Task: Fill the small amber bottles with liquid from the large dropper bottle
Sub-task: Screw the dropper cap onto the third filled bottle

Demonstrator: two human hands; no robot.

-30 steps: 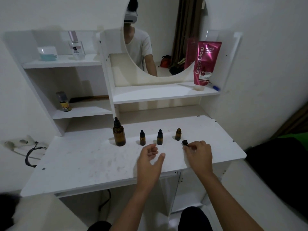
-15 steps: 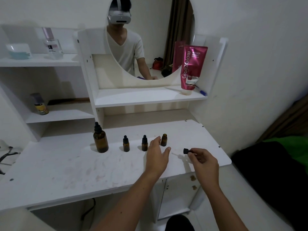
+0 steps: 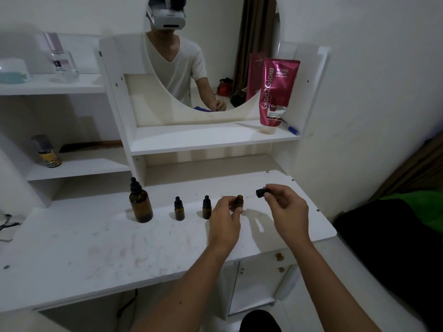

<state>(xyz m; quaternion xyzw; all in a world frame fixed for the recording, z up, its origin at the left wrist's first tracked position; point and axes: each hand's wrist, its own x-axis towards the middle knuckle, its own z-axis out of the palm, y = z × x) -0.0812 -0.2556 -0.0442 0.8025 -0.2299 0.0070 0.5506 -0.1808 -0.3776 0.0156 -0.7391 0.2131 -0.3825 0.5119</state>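
Four amber bottles stand in a row on the white vanity top [image 3: 100, 255]. The large dropper bottle [image 3: 141, 204] is at the left with its black cap on. Two small capped bottles [image 3: 179, 209] [image 3: 206, 208] follow to its right. My left hand [image 3: 225, 219] grips the third small bottle [image 3: 239, 202], which is uncapped and upright. My right hand [image 3: 286, 209] holds that bottle's small black dropper cap [image 3: 260, 191] just right of and slightly above the open neck.
A pink lotion tube [image 3: 276, 92] and a blue pen [image 3: 291, 128] sit on the middle shelf under the round mirror [image 3: 215, 51]. A small can [image 3: 46, 152] and a perfume bottle [image 3: 60, 59] stand on the left shelves. The wall is close on the right.
My left hand moved forward from the open table and closed on the uncapped small bottle. My right hand lifted the dropper cap up toward that bottle.
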